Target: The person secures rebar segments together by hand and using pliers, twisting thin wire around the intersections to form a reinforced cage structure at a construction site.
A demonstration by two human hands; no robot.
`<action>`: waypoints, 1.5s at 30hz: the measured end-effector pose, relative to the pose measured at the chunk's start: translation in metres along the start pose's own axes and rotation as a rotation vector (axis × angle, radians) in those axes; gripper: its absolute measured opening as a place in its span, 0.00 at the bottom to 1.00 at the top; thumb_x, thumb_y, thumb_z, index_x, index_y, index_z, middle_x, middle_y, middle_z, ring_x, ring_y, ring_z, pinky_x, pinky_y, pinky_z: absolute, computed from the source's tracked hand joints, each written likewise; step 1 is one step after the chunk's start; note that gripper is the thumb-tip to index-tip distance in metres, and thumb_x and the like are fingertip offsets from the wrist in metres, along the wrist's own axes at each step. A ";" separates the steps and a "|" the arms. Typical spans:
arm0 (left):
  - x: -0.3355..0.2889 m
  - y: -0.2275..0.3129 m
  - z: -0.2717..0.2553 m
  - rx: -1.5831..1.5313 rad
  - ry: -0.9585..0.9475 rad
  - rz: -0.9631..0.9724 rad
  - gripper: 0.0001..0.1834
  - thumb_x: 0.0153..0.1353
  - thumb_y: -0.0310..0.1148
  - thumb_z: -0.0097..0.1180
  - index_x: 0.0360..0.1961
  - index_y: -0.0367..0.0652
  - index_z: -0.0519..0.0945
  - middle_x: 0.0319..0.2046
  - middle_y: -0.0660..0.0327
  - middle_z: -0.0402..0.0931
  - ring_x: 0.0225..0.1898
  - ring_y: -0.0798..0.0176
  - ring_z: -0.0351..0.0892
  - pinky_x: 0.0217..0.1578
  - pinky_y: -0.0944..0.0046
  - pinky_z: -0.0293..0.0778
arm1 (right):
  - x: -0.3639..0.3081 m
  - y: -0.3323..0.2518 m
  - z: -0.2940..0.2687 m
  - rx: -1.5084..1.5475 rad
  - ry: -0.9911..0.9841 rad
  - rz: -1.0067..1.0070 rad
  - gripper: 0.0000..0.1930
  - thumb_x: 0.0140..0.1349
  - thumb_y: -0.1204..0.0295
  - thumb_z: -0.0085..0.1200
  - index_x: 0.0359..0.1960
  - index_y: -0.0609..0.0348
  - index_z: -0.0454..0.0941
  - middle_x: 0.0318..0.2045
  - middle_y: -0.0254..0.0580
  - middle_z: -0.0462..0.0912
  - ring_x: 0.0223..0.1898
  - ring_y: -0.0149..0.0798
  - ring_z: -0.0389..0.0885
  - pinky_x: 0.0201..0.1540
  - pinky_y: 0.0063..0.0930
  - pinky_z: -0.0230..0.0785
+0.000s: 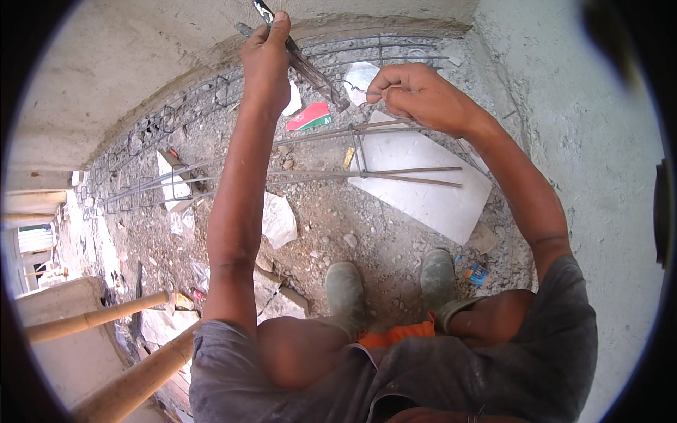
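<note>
Raised at the top of the head view, my left hand is closed around dark, rusty long-handled pincers. Two handle ends stick out past my thumb, and the tool's head points down to the right. My right hand pinches a thin dark wire, which bends toward the head of the pincers. Whether wire and tool touch, I cannot tell. Below both hands lies a long cage of steel reinforcing bars with square stirrups.
A large white board lies under the bar ends. White shards and a red-green scrap litter the rubble ground. Concrete walls stand ahead and right. Bamboo poles cross at lower left. My boots stand below.
</note>
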State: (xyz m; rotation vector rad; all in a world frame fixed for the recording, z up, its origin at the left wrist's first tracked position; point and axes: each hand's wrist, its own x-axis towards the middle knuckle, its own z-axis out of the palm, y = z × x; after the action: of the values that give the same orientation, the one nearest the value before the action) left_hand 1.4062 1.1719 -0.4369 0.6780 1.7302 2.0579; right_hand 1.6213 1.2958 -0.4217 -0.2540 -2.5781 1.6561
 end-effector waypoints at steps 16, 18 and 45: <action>-0.001 -0.017 -0.019 -0.434 0.216 -0.293 0.31 0.61 0.29 0.64 0.59 0.24 0.64 0.27 0.58 0.76 0.20 0.69 0.72 0.19 0.72 0.68 | -0.011 0.022 0.031 -0.795 0.084 -0.066 0.10 0.61 0.73 0.50 0.42 0.60 0.79 0.21 0.49 0.81 0.21 0.47 0.79 0.28 0.41 0.73; -0.001 -0.022 -0.026 -0.471 0.240 -0.371 0.35 0.60 0.27 0.66 0.63 0.22 0.62 0.27 0.57 0.77 0.20 0.69 0.73 0.18 0.73 0.68 | -0.003 0.030 0.031 -0.983 0.091 0.023 0.10 0.62 0.74 0.49 0.44 0.59 0.79 0.22 0.51 0.82 0.22 0.51 0.82 0.29 0.44 0.75; 0.004 -0.139 0.093 -0.389 0.095 -0.572 0.15 0.69 0.25 0.48 0.53 0.37 0.61 0.41 0.55 0.66 0.36 0.62 0.76 0.33 0.68 0.79 | -0.098 -0.009 -0.094 -0.766 0.044 0.320 0.11 0.67 0.76 0.52 0.47 0.63 0.84 0.34 0.41 0.86 0.25 0.28 0.72 0.27 0.26 0.67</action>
State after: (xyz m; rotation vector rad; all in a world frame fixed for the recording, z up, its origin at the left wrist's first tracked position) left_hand 1.4524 1.2738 -0.5604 -0.0382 1.3021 1.9340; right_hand 1.7310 1.3596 -0.3706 -0.7539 -3.1276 0.6037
